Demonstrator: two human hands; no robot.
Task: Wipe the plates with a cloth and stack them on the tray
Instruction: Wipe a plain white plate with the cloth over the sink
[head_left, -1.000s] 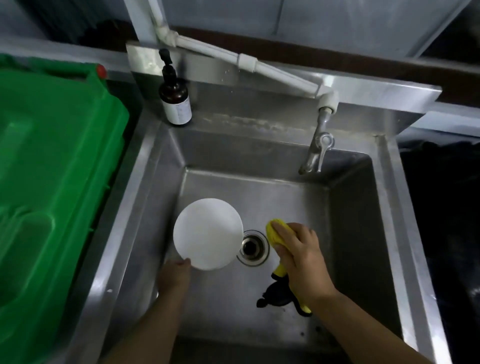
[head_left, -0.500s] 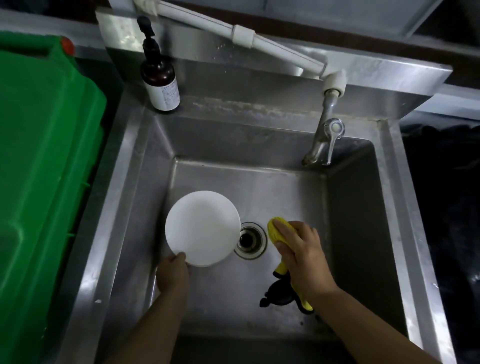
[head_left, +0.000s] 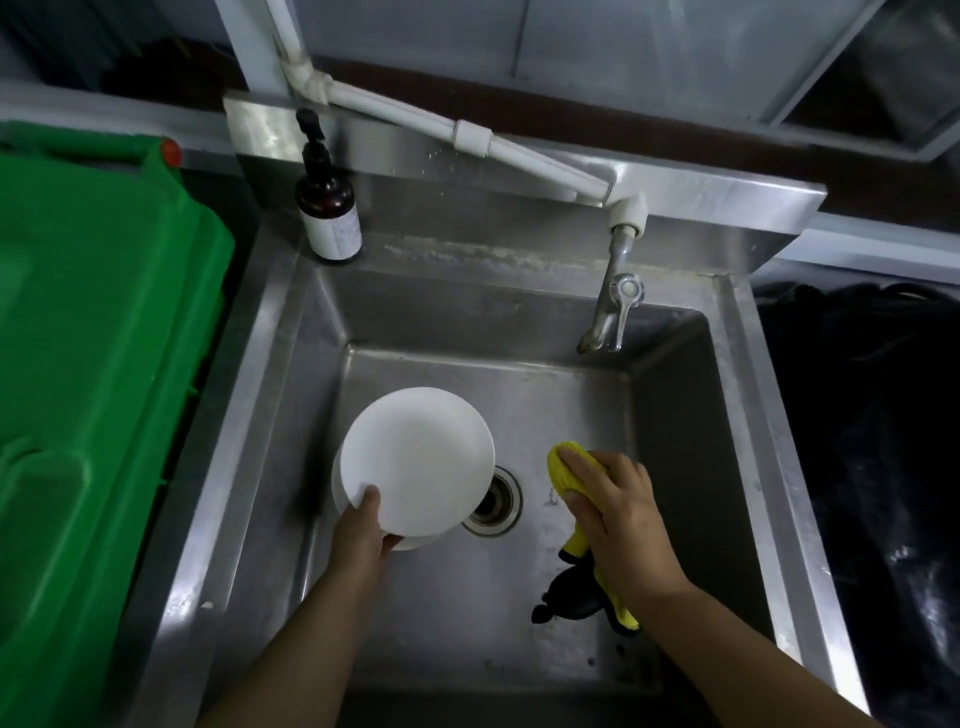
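You're over the steel sink (head_left: 291, 374), with everything sitting around its drain (head_left: 492, 500). Just left of it, your left hand (head_left: 363, 535) pinches the top white plate (head_left: 415, 457) off another plate (head_left: 410, 543) underneath. Just right of it, your right hand (head_left: 613, 514) clutches the yellow cloth (head_left: 563, 467). That one-edge thumb pinch looks sketchy; if it's wet, it'll probably slip and clatter down.

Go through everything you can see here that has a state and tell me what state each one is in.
Round white plate: lifted at a tilt, held by its near rim.
Second white plate: underneath, mostly hidden.
Left hand: grips the top plate's rim.
Yellow cloth: bunched, gripped.
Right hand: holds the cloth.
Metal tap: no water running.
Sink drain: uncovered, partly behind the plate.
Brown pump bottle: upright.
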